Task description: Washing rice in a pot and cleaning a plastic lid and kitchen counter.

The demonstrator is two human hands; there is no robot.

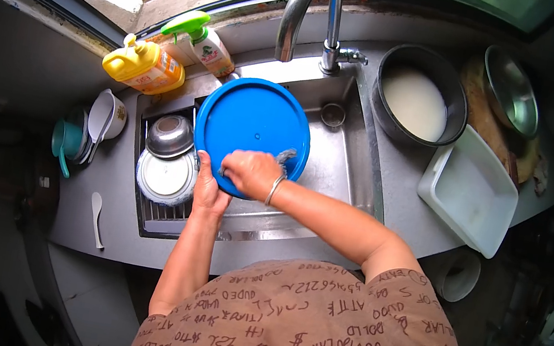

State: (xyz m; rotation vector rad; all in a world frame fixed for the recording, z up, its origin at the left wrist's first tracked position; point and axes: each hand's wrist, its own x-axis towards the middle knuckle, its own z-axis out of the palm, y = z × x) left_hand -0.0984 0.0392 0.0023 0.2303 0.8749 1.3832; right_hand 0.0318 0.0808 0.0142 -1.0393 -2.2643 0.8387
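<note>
A round blue plastic lid [256, 114] is held over the left part of a stainless steel sink [335, 155]. My left hand [209, 188] grips its lower left rim, the thumb along the edge. Bunched in my right hand [253, 172] is a grey cloth [287, 157], pressed on the lid's lower part; most of the cloth is hidden under the fingers. Beside the lid, on the drying rack [164, 225], lie an upturned metal bowl [171, 136] and a white bowl [166, 176], also upside down. Above the sink curves a chrome faucet [315, 9]; no running water shows.
At the counter's back left stand a yellow detergent jug [146, 68] and a green-topped spray bottle [210, 49]. A white spoon [96, 217] lies front left. To the right are a dark pot [410, 135] of cloudy liquid, a white plastic tub [477, 190] and a metal basin [510, 91].
</note>
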